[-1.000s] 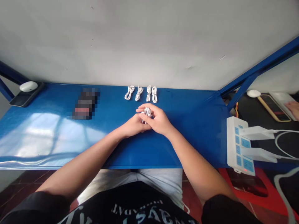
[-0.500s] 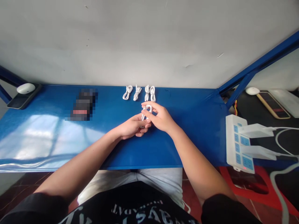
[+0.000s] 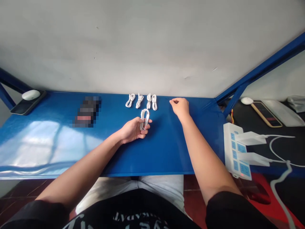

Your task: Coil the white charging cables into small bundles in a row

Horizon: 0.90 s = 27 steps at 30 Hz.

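Observation:
A coiled white cable (image 3: 144, 120) stands upright in my left hand (image 3: 133, 129), gripped between the thumb and fingers above the middle of the blue table (image 3: 162, 152). My right hand (image 3: 180, 107) is at the table's back, right of the bundled cables, with its fingertips pinched together close to the surface. Whatever is between those fingertips, if anything, is too small to make out. Several white cable bundles (image 3: 130, 100), each bound with a dark tie at the middle, lie in a row along the back edge, beyond my left hand.
A pixelated dark item (image 3: 87, 112) lies left of centre. At the far left a white mouse-like object (image 3: 30, 94) rests on a dark slab. To the right are a white power strip (image 3: 235, 149) with plugged-in chargers and a phone (image 3: 267, 114). A wall rises behind.
My right hand has let go of the coiled cable and moved right and back to the table's rear, its fingertips now pinched. My left hand still holds the coil.

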Each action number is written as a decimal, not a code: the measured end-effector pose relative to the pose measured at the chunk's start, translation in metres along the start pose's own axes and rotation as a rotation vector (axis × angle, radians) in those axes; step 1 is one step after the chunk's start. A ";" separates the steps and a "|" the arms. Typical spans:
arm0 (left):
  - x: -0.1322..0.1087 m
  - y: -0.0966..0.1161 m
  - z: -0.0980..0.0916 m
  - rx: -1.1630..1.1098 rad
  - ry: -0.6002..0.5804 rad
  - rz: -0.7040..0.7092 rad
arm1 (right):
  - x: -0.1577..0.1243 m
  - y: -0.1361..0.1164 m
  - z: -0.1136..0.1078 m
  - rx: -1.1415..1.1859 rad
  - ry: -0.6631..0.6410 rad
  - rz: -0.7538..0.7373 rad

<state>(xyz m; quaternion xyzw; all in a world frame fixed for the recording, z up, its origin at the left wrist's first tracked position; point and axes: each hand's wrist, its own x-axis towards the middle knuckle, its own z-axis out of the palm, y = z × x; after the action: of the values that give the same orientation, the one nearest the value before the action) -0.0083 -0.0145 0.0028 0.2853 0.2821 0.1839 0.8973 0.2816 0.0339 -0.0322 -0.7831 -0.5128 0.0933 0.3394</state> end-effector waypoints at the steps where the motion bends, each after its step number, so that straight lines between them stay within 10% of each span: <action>1: 0.000 0.000 0.000 -0.001 0.004 0.005 | 0.000 -0.001 0.002 -0.016 -0.002 0.005; 10: 0.002 -0.002 -0.003 0.018 0.013 0.008 | -0.011 -0.017 -0.004 -0.125 -0.053 0.101; 18: 0.005 -0.004 -0.002 0.004 0.075 0.029 | -0.076 -0.076 -0.011 0.876 -0.162 0.025; 27: 0.008 -0.012 0.002 0.142 0.148 0.192 | -0.138 -0.103 0.024 0.951 -0.162 -0.098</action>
<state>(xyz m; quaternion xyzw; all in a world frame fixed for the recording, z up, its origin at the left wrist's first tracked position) 0.0015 -0.0206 -0.0066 0.3593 0.3313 0.2690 0.8299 0.1305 -0.0503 -0.0138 -0.5063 -0.4743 0.3620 0.6226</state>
